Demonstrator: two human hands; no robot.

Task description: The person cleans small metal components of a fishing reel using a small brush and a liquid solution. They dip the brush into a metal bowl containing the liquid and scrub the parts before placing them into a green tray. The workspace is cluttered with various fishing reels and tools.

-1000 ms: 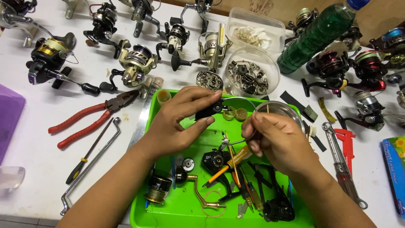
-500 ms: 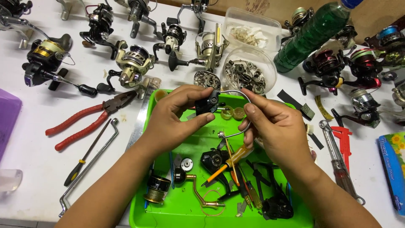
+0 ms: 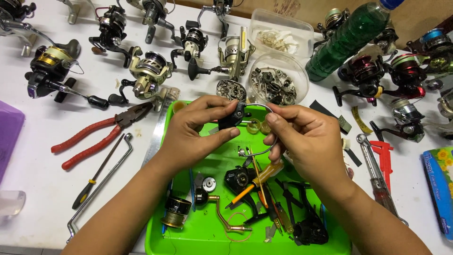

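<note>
Both hands are up over the far end of the green tray [image 3: 207, 236], working on the same small bit. The left hand [image 3: 196, 134] has its fingers curled tight around a black reel part [image 3: 231, 118], thumb underneath and fingertips on top, so it's properly gripped and held just above the tray. The right hand [image 3: 306, 141] is pinched narrow onto the thin wire bail [image 3: 269, 141] that loops out of that black part and curves down toward the tray, with a little metal end hanging near the middle. In the tray, toward the near side, there's a spool [image 3: 178, 211], a brass-coloured crank handle [image 3: 224, 217], a black reel body [image 3: 239, 178] and a yellow-handled screwdriver [image 3: 257, 179] lying across it. Left of the tray are red-handled pliers [image 3: 94, 134] and a bent metal rod [image 3: 99, 184]. Beyond the tray sits a round clear tub [image 3: 278, 78] full of small metal parts, and further right a green bottle [image 3: 349, 38] lies tilted.
</note>
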